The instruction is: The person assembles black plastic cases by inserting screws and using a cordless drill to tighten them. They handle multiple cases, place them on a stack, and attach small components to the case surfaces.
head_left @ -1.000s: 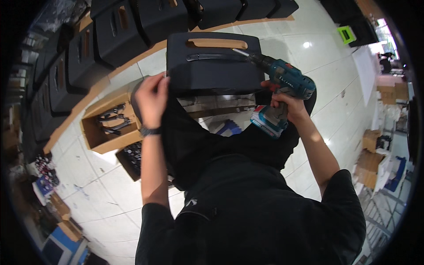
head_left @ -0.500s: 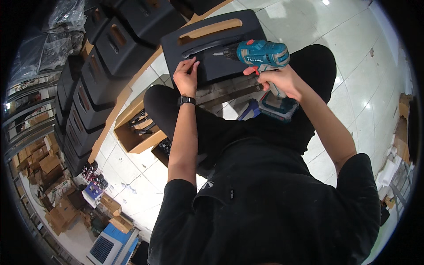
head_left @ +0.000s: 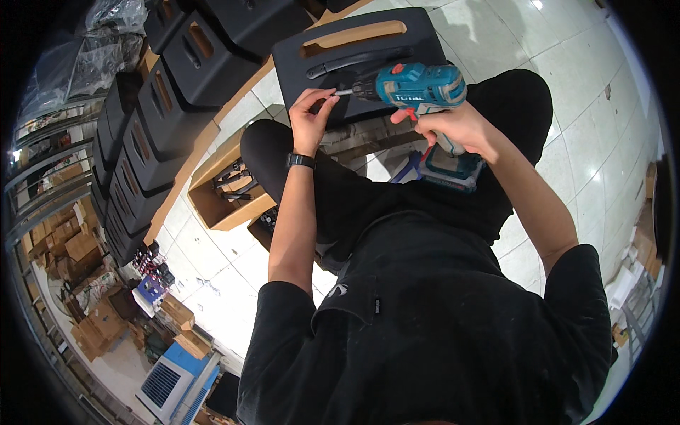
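Right hand (head_left: 453,127): clamped round the grip of the teal cordless drill (head_left: 418,85); keep the bit square to the work.
Left hand (head_left: 312,117): fingertips pinched together at the bit tip, steadying it.
Black panel (head_left: 354,60): propped over the knees, black handle (head_left: 358,61) just beyond the bit.
Cardboard box (head_left: 227,188): on the floor, left.

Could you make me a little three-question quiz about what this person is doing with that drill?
1. True or false: the right hand grips the teal cordless drill.
2. What does the left hand touch? A) the drill's bit tip B) the open wooden box C) the floor
3. Fill in: the black panel has a long black ____ below its slot.

Key: 1 true; 2 A; 3 handle.
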